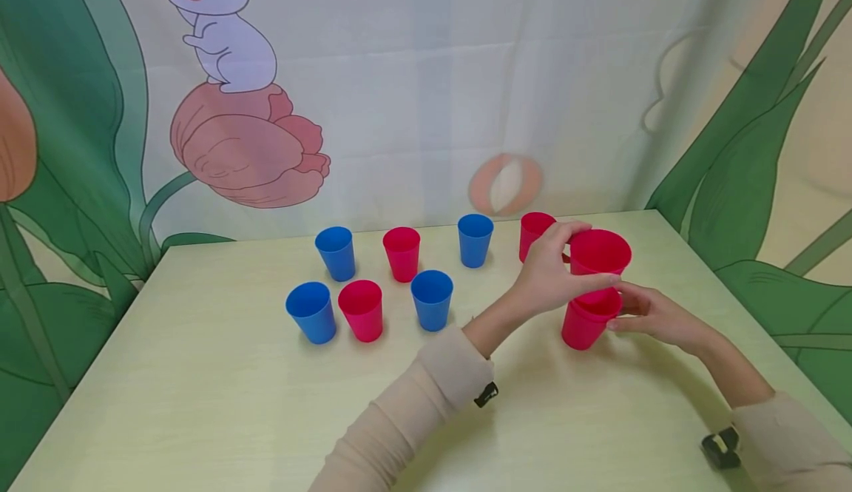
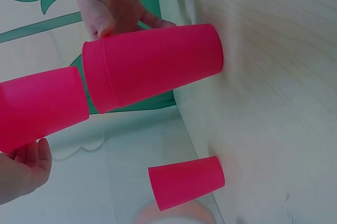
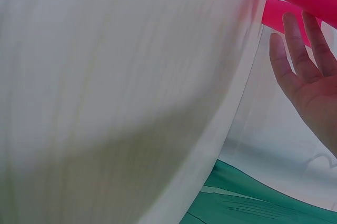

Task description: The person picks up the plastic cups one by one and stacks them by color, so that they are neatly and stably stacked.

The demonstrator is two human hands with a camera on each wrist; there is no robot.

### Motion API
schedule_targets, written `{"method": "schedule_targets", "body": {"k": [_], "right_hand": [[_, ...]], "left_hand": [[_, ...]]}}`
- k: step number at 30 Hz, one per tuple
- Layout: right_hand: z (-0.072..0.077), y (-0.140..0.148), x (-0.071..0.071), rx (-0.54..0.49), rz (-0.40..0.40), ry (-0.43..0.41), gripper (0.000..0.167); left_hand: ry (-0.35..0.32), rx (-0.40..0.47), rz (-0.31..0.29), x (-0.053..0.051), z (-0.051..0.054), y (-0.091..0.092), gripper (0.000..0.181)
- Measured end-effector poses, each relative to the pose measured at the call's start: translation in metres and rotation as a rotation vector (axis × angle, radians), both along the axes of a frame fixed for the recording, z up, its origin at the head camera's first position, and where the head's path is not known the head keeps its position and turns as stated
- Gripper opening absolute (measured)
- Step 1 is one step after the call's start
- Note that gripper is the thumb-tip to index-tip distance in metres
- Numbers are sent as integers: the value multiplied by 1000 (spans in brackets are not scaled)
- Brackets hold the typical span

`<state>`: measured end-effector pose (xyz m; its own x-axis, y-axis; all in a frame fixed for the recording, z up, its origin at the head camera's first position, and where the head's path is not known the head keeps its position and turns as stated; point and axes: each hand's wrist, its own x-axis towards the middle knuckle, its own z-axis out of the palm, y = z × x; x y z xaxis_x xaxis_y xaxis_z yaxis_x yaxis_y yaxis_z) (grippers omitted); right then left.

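My left hand [image 1: 549,274] grips a red cup [image 1: 600,254] by its side, upright, just above the mouth of a red cup stack [image 1: 582,331] on the table. Two rims close together show in the left wrist view, so that stack [image 2: 158,63] looks like nested cups. On its right side my right hand [image 1: 655,318] has its thumb and fingertips at the upper part of the stack. The right wrist view shows its fingers [image 3: 297,56] fairly straight and spread beside the red surface. Behind my left hand stands another red cup [image 1: 535,231], partly hidden.
Left of the hands stand blue cups [image 1: 432,301] [image 1: 475,242] [image 1: 336,254] [image 1: 311,314] and red cups [image 1: 402,255] [image 1: 362,311], upright in two loose rows on the pale table [image 1: 220,403]. A printed curtain [image 1: 413,107] hangs behind the table's back edge.
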<state>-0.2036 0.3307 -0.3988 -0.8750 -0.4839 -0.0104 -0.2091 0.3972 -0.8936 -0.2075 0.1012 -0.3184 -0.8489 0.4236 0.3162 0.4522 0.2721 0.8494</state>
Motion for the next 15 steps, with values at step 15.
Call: {"method": "schedule_targets", "body": {"k": [15], "right_hand": [[0, 0, 0, 10, -23, 5, 49]], "left_hand": [[2, -24, -18, 2, -11, 9, 68]]}}
